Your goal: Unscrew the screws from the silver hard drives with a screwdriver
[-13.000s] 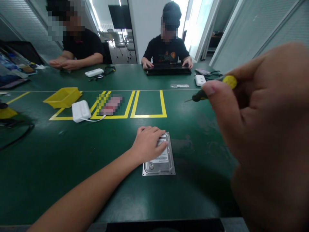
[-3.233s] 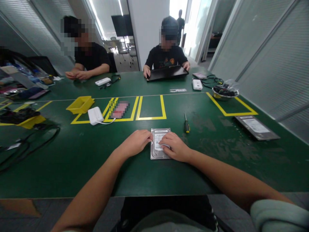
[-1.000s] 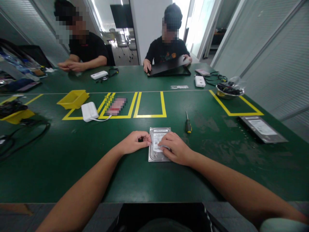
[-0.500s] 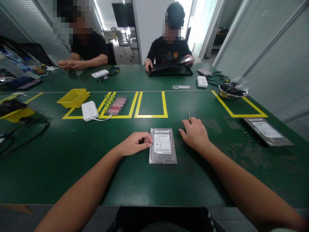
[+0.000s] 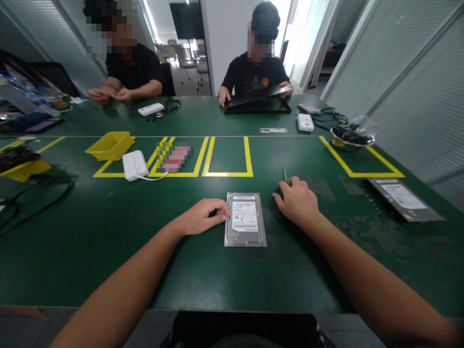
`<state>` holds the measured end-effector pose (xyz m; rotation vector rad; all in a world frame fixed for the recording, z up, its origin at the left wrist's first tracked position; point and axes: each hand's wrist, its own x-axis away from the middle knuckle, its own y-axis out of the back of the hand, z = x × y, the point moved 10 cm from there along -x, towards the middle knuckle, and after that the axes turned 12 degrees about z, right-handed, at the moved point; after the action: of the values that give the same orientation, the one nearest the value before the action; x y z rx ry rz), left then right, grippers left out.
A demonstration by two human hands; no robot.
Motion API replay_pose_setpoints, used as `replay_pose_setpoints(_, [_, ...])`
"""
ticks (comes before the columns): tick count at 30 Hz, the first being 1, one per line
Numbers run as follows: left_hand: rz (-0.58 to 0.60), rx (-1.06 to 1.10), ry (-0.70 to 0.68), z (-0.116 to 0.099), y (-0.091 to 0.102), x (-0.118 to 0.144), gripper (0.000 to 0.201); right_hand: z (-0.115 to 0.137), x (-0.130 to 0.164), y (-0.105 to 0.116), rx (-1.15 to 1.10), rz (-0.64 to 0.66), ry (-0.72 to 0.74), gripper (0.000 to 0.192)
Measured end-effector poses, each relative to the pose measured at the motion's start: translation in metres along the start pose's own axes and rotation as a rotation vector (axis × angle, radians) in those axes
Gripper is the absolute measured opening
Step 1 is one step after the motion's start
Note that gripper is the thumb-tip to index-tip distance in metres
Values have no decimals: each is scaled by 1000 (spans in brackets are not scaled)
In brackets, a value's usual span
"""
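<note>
Silver hard drive (image 5: 245, 220) lies flat on the green table (image 5: 90, 232) between your 2 hands: your left hand (image 5: 203, 216) pinches its left edge while your right hand (image 5: 297, 200) closes over the screwdriver (image 5: 284, 175), so next lift the tool to a cover screw.

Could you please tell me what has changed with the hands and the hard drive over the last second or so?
The right hand left the hard drive and moved right, onto the screwdriver, covering its handle; only the tip shows. Whether it grips the tool cannot be told. The left hand stays at the drive's left edge, and the drive still lies flat on the green table.
</note>
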<state>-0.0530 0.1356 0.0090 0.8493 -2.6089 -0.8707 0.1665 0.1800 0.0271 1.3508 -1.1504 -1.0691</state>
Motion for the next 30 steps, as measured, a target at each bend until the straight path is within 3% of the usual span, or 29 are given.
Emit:
replay_pose_setpoints(22, [6,55,25,4,-1,1,11,-10,1,-11,8,187,-85,37])
replay_pose_setpoints(30, [-2,3,1,0,-1,2,11,-11,3,20,-188,9,-60,42])
